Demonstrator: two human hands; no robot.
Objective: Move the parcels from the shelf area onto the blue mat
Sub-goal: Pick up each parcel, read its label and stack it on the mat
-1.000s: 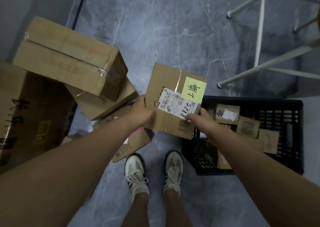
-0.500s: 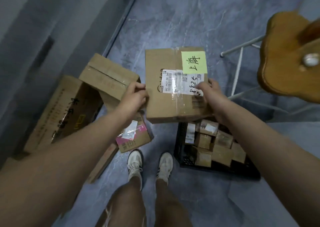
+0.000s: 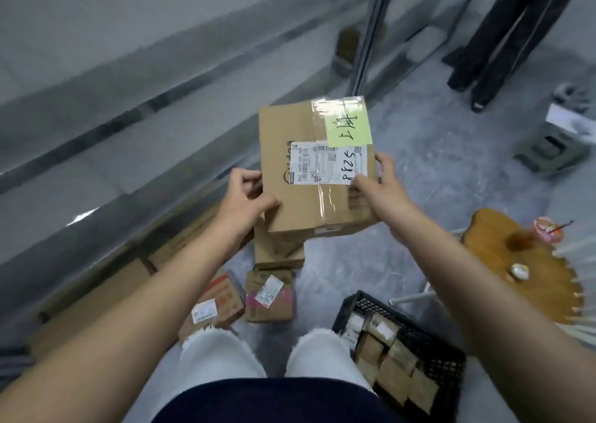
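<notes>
Along the left, flattened cartons (image 3: 96, 296) lie on the floor against the foot of the wall, so there is no way through on that side. The left hand (image 3: 245, 193) grips the parcel (image 3: 290, 132) at its left edge, fingers curled round the side and thumb on the top face near the near corner. The parcel is in the air, held level over the floor, with a white shipping label (image 3: 325, 164) and a green note (image 3: 350, 129) facing up. The right hand (image 3: 383, 190) clamps the opposite edge, thumb across the label and fingers wrapped round the side.

This looks like the carrying step: one parcel is lifted and the blue mat is nowhere in view. The next move calls for turning to find the mat, keeping the parcel flat, then setting it down inside the mat's edges.

Underfoot is crowded. A brown box (image 3: 279, 248) and two small parcels (image 3: 269, 296) (one with pink print) sit just ahead of the knees. A black crate (image 3: 445, 367) of small packages stands close beside the right leg, and a wooden seat (image 3: 516, 261) juts in beyond it. Open floor lies ahead and to the right, between the metal shelf frame (image 3: 371, 35) and what may be a grey step stool (image 3: 548, 145) — though a person's dark trouser legs (image 3: 503, 29) stand at the far end.
</notes>
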